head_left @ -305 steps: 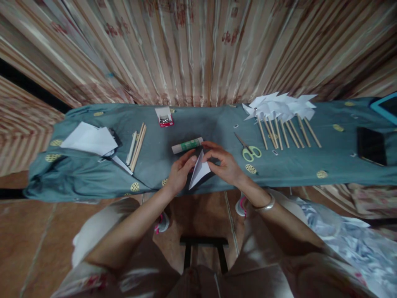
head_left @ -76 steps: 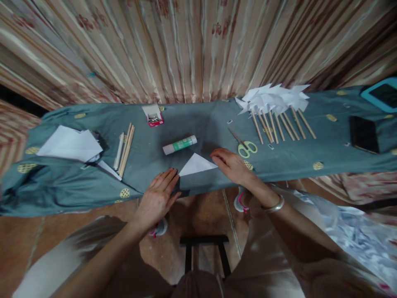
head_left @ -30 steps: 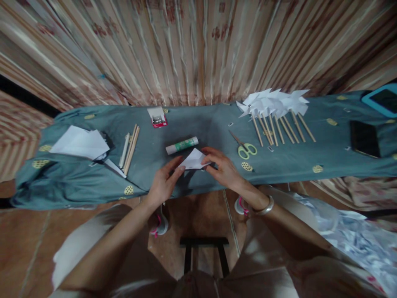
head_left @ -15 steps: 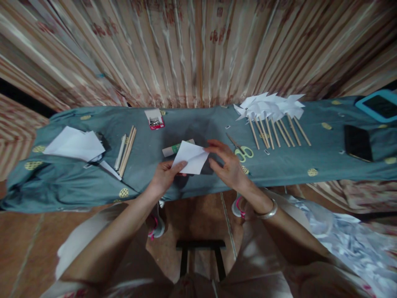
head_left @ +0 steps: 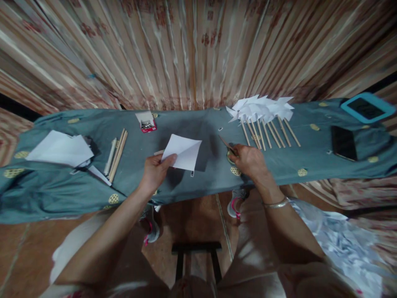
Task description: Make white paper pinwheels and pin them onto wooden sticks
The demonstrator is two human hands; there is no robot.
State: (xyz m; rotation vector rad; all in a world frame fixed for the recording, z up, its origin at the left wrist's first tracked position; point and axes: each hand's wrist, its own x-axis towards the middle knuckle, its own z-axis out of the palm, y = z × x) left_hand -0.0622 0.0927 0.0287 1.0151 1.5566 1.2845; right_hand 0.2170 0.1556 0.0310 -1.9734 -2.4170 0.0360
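A creased square of white paper (head_left: pixel 183 152) is pinched at its left corner by my left hand (head_left: pixel 156 170), thumb on top. It hangs over the cloth-covered table (head_left: pixel 204 182). My right hand (head_left: pixel 250 160) has closed around the handles of a pair of scissors (head_left: pixel 227 143), whose blades point up and left. The fingers hide most of the green handles. Behind the paper and my left hand lies a glue stick (head_left: pixel 159 152), nearly all covered.
Several paper pinwheels (head_left: pixel 262 108) on wooden sticks lie at the back right. A phone (head_left: pixel 343 142) and a blue-framed tablet (head_left: pixel 367 107) are farther right. Leftward are a small red box of metal pins (head_left: pixel 148 125), wooden sticks (head_left: pixel 118 156) and white paper sheets (head_left: pixel 60 150).
My right hand has left the paper, moved right and closed on the scissors. My left hand keeps the paper. The whole view has shifted slightly.
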